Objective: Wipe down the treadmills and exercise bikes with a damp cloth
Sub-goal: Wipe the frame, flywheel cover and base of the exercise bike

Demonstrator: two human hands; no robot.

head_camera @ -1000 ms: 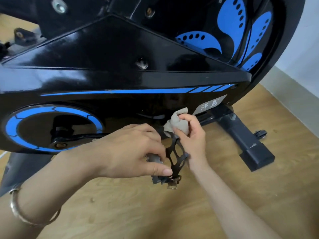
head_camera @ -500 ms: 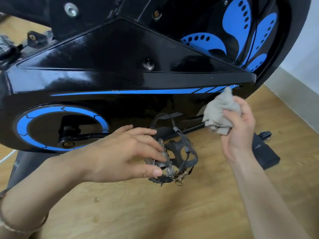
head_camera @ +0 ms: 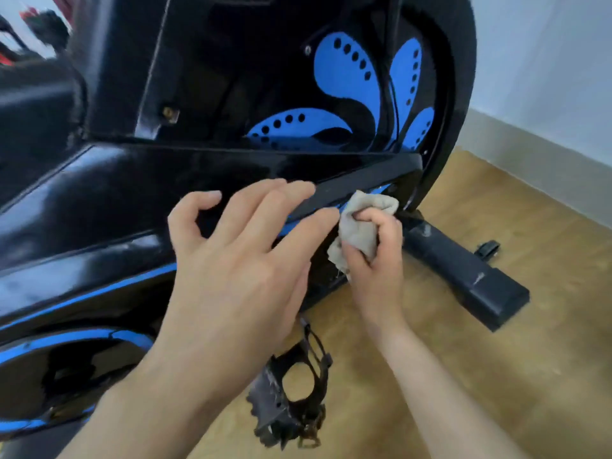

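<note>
A black exercise bike point(head_camera: 139, 193) with blue stripes and blue petal shapes on its flywheel cover point(head_camera: 351, 81) fills the upper left. My right hand point(head_camera: 377, 256) grips a crumpled grey-beige cloth point(head_camera: 359, 223) and holds it against the lower front end of the bike's side panel. My left hand point(head_camera: 238, 270) hovers in front of the panel with fingers spread and loosely bent, holding nothing. The black caged pedal point(head_camera: 291, 395) hangs free below my left hand.
The bike's black front stabiliser foot point(head_camera: 463, 273) with a small transport wheel point(head_camera: 486, 250) reaches out over the wooden floor point(head_camera: 496, 376) on the right. A pale wall with a grey skirting board point(head_camera: 543, 164) runs behind it.
My left hand has let go of the pedal and risen in front of the side panel. My right hand carried the cloth up from the pedal to the panel's front end. The view moved closer.
</note>
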